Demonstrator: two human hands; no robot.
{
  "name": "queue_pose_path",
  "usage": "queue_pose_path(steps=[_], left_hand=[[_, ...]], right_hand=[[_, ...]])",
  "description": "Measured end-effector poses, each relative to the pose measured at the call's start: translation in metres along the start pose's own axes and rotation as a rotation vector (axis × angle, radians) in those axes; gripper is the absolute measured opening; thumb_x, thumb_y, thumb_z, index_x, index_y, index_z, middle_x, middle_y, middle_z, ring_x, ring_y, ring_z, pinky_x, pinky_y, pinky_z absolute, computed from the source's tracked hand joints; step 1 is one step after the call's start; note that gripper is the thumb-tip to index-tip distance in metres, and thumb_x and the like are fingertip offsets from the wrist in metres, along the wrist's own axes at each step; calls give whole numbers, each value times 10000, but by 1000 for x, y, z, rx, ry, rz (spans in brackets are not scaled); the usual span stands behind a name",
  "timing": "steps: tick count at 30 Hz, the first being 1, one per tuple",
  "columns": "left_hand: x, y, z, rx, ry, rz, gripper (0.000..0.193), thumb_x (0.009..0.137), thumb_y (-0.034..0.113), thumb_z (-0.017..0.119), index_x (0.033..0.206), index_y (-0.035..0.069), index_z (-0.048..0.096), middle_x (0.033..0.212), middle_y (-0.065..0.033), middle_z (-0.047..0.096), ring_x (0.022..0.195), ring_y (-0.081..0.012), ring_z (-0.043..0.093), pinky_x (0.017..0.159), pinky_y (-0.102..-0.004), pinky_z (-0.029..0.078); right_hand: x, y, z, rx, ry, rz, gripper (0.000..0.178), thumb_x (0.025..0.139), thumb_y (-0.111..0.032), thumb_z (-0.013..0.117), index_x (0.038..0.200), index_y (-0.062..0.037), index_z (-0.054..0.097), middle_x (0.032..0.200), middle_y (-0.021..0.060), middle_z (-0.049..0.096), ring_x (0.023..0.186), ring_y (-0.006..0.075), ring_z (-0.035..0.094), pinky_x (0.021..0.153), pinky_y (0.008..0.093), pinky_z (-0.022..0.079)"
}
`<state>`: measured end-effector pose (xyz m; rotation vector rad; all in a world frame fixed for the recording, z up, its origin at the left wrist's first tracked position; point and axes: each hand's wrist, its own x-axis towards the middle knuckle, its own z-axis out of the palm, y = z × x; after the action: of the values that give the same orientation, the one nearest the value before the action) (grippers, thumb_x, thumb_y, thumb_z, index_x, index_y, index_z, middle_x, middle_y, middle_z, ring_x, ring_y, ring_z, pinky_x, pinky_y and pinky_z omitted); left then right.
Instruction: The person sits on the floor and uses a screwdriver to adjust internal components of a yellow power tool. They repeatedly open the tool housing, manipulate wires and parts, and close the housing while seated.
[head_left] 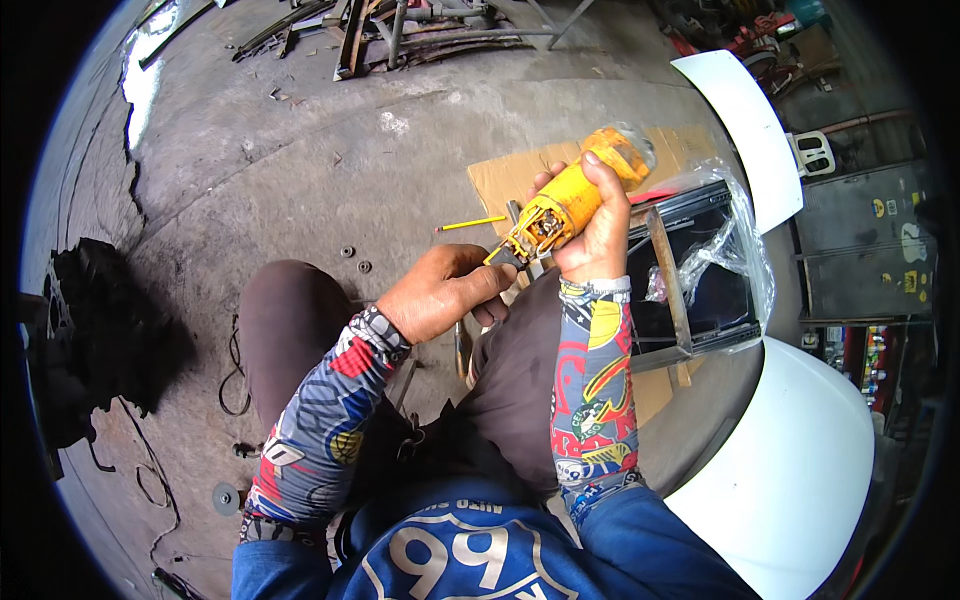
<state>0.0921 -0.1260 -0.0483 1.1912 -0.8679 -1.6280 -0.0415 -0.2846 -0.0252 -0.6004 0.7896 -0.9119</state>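
Note:
My right hand (600,235) is wrapped round a worn yellow angle grinder (575,197), its grey head tilted up to the far right. The near end of its housing is uncovered, so wires and inner metal parts show. At that end my left hand (445,290) pinches a small black part (508,257) between thumb and fingers; the wires run close beside it. Whether the black part is still fixed to the grinder I cannot tell. The grinder is held above my right knee. A yellow pencil (470,224) lies just beyond my left hand.
Two small metal rings (356,259) and a grinding disc (227,498) lie on the concrete. Right of me, a plastic-wrapped black frame (700,270) rests on cardboard (500,180) beside white panels (790,470). A dark machine part (110,325) stands left; metal scrap (400,45) lies ahead.

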Motion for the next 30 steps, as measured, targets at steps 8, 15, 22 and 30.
queue_pose_path(steps=[8,15,22,30], left_hand=[[-4,1,2,-67,-63,33,510,1042,406,579,1095,-96,646,906,-165,730,819,-219,709,772,-329,566],[-5,4,0,-3,-120,35,455,1024,369,631,1079,-82,661,922,-141,739,832,-192,696,806,-315,542],[-5,3,2,233,72,146,514,935,363,749,1204,-56,623,1072,-164,692,1006,-180,664,854,-339,529],[8,-5,5,232,407,528,474,837,198,814,1222,20,603,1199,-96,642,1087,-218,636,885,-355,495]], right_hand=[[7,5,-7,-46,59,123,372,838,-273,766,1077,-78,557,848,108,652,747,295,699,670,441,595],[3,-2,-5,-64,-43,171,355,845,-301,766,1015,-49,582,850,123,680,742,284,713,672,425,604],[-4,-2,2,-68,-79,63,321,855,-297,751,976,-39,602,841,111,681,743,268,709,694,411,600],[-4,0,5,-46,-37,47,309,859,-281,745,990,-44,596,846,105,675,760,257,703,690,418,594]])
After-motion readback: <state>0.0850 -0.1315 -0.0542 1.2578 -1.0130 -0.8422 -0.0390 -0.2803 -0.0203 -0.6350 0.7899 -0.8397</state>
